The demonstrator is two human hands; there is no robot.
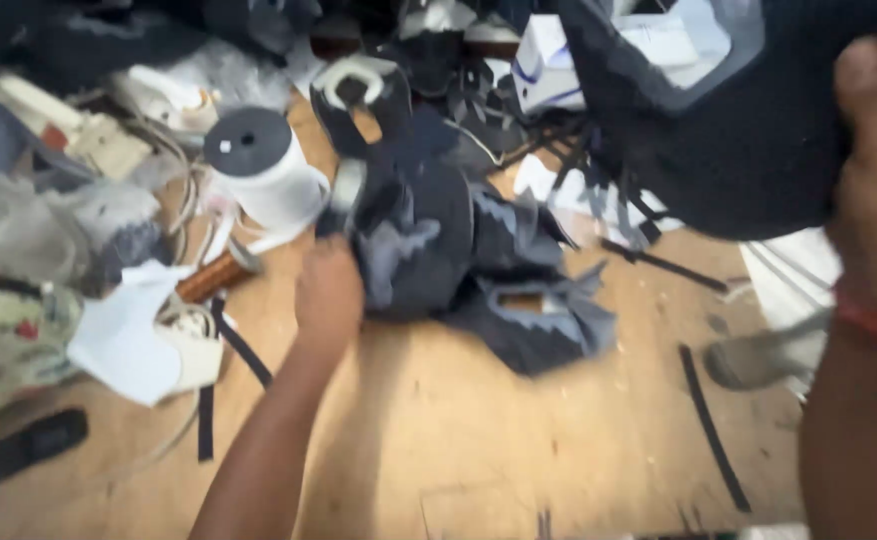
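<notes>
Cloth pile: dark grey cut cloth pieces (458, 260) heaped in the mid of the table, some w/ holes cut in them.
L hand: my left hand (328, 290) is on the left edge of the pile; fingers look curled on the cloth, but it's blurry, can't tell if I grip it.
R hand: my right hand (873, 170) is up high at the right, pinching a big dark cloth piece (728, 130) that hangs in the air. Red band (873, 320) on that wrist.
Open room: bare wood table (518, 450) in front of the pile, w/ a few thin black strips (713, 430) on it.
Left side: crowded. White thread roll (263, 170) w/ a black top just beside the pile, white paper (123, 335), wires.
Back: more dark scraps and a white box (548, 70), all blurry.
</notes>
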